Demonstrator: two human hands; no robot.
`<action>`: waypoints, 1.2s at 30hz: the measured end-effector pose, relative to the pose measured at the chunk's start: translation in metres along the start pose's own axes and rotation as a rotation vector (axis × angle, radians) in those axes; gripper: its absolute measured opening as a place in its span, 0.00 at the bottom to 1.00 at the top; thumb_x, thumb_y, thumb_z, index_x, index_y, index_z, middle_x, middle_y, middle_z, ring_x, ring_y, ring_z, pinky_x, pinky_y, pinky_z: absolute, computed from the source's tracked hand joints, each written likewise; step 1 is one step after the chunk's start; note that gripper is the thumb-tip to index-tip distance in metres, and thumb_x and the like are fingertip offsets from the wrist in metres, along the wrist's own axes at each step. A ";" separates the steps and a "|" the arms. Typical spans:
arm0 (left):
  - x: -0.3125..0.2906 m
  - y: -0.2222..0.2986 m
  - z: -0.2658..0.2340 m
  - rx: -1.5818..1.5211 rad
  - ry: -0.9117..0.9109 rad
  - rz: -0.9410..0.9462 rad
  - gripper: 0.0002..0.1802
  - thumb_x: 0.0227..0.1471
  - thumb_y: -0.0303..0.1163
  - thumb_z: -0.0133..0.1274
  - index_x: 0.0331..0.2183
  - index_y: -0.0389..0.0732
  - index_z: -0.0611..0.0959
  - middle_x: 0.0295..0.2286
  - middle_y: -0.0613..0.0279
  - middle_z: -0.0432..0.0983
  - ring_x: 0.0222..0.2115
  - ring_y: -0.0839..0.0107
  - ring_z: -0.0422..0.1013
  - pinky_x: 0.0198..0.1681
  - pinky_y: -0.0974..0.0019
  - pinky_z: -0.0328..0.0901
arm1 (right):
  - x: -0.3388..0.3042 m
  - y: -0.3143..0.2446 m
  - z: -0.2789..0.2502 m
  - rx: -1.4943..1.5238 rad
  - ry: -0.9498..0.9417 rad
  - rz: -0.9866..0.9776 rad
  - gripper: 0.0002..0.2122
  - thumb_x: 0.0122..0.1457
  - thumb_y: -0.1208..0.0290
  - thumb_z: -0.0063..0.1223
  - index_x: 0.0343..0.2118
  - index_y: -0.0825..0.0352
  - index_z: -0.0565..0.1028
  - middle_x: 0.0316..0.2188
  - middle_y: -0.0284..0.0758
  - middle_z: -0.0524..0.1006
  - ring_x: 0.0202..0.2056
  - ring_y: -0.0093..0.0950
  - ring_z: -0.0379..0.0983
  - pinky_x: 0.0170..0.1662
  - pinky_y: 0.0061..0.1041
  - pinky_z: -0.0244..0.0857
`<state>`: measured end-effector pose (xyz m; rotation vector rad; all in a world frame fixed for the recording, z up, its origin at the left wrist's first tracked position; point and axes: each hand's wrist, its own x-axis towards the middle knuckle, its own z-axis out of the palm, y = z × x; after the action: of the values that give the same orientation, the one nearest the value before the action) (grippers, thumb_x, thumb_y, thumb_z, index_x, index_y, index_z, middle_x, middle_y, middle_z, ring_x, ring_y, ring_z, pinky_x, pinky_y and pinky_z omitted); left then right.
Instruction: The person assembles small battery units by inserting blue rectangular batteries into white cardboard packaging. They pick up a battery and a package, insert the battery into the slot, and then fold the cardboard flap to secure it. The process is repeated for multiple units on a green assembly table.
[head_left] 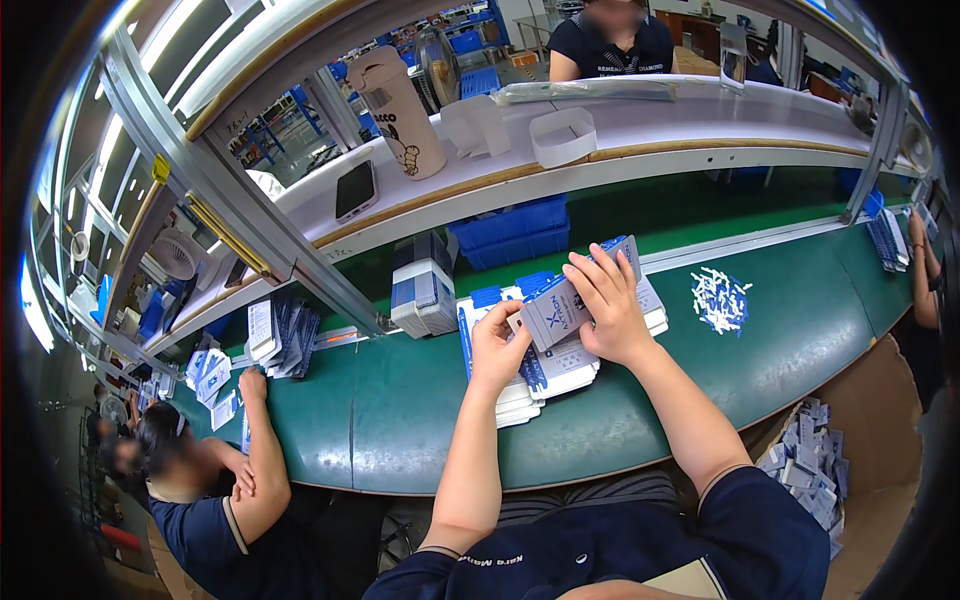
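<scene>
My left hand (497,348) grips the lower left edge of a grey and blue printed cardboard piece (550,318), thumb and fingers closed on it. My right hand (610,308) lies across its right side, fingers bent over the top and thumb below. Whether it is one piece or several together, I cannot tell. Right beneath both hands, uneven stacks of flat white and blue printed cards (568,372) rest on the green table (400,410). Behind my left hand stands a taller stack of similar cards (424,290).
Small white and blue scraps (720,300) lie heaped to the right. A blue bin (515,232) stands under the shelf (640,140), which carries a phone (357,190) and a tumbler (398,115). A co-worker (205,470) sits at left; a cardboard box (880,440) of cut pieces is lower right.
</scene>
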<state>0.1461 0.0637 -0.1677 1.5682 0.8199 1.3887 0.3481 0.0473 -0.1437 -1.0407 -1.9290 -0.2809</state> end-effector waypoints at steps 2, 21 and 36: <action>0.000 0.002 0.001 -0.014 0.001 -0.007 0.09 0.51 0.19 0.53 0.37 0.32 0.76 0.32 0.66 0.74 0.33 0.81 0.70 0.37 0.76 0.65 | 0.000 0.000 0.000 -0.001 0.005 0.002 0.34 0.35 0.84 0.49 0.54 0.62 0.66 0.57 0.36 0.64 0.62 0.39 0.53 0.64 0.48 0.37; 0.000 0.017 0.006 -0.092 0.120 -0.056 0.07 0.51 0.25 0.57 0.25 0.35 0.76 0.24 0.62 0.76 0.24 0.79 0.71 0.31 0.75 0.66 | 0.001 0.001 -0.001 -0.063 0.057 0.050 0.37 0.34 0.83 0.51 0.56 0.62 0.64 0.57 0.35 0.63 0.61 0.38 0.53 0.64 0.47 0.38; 0.003 0.013 0.006 -0.109 0.167 -0.067 0.04 0.52 0.23 0.56 0.27 0.33 0.78 0.25 0.59 0.78 0.26 0.75 0.75 0.34 0.74 0.68 | 0.002 0.003 -0.007 0.029 0.237 0.090 0.42 0.34 0.66 0.64 0.57 0.70 0.61 0.53 0.43 0.65 0.53 0.40 0.60 0.58 0.41 0.47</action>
<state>0.1518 0.0604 -0.1546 1.3444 0.8727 1.5042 0.3543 0.0463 -0.1383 -1.0242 -1.6650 -0.3101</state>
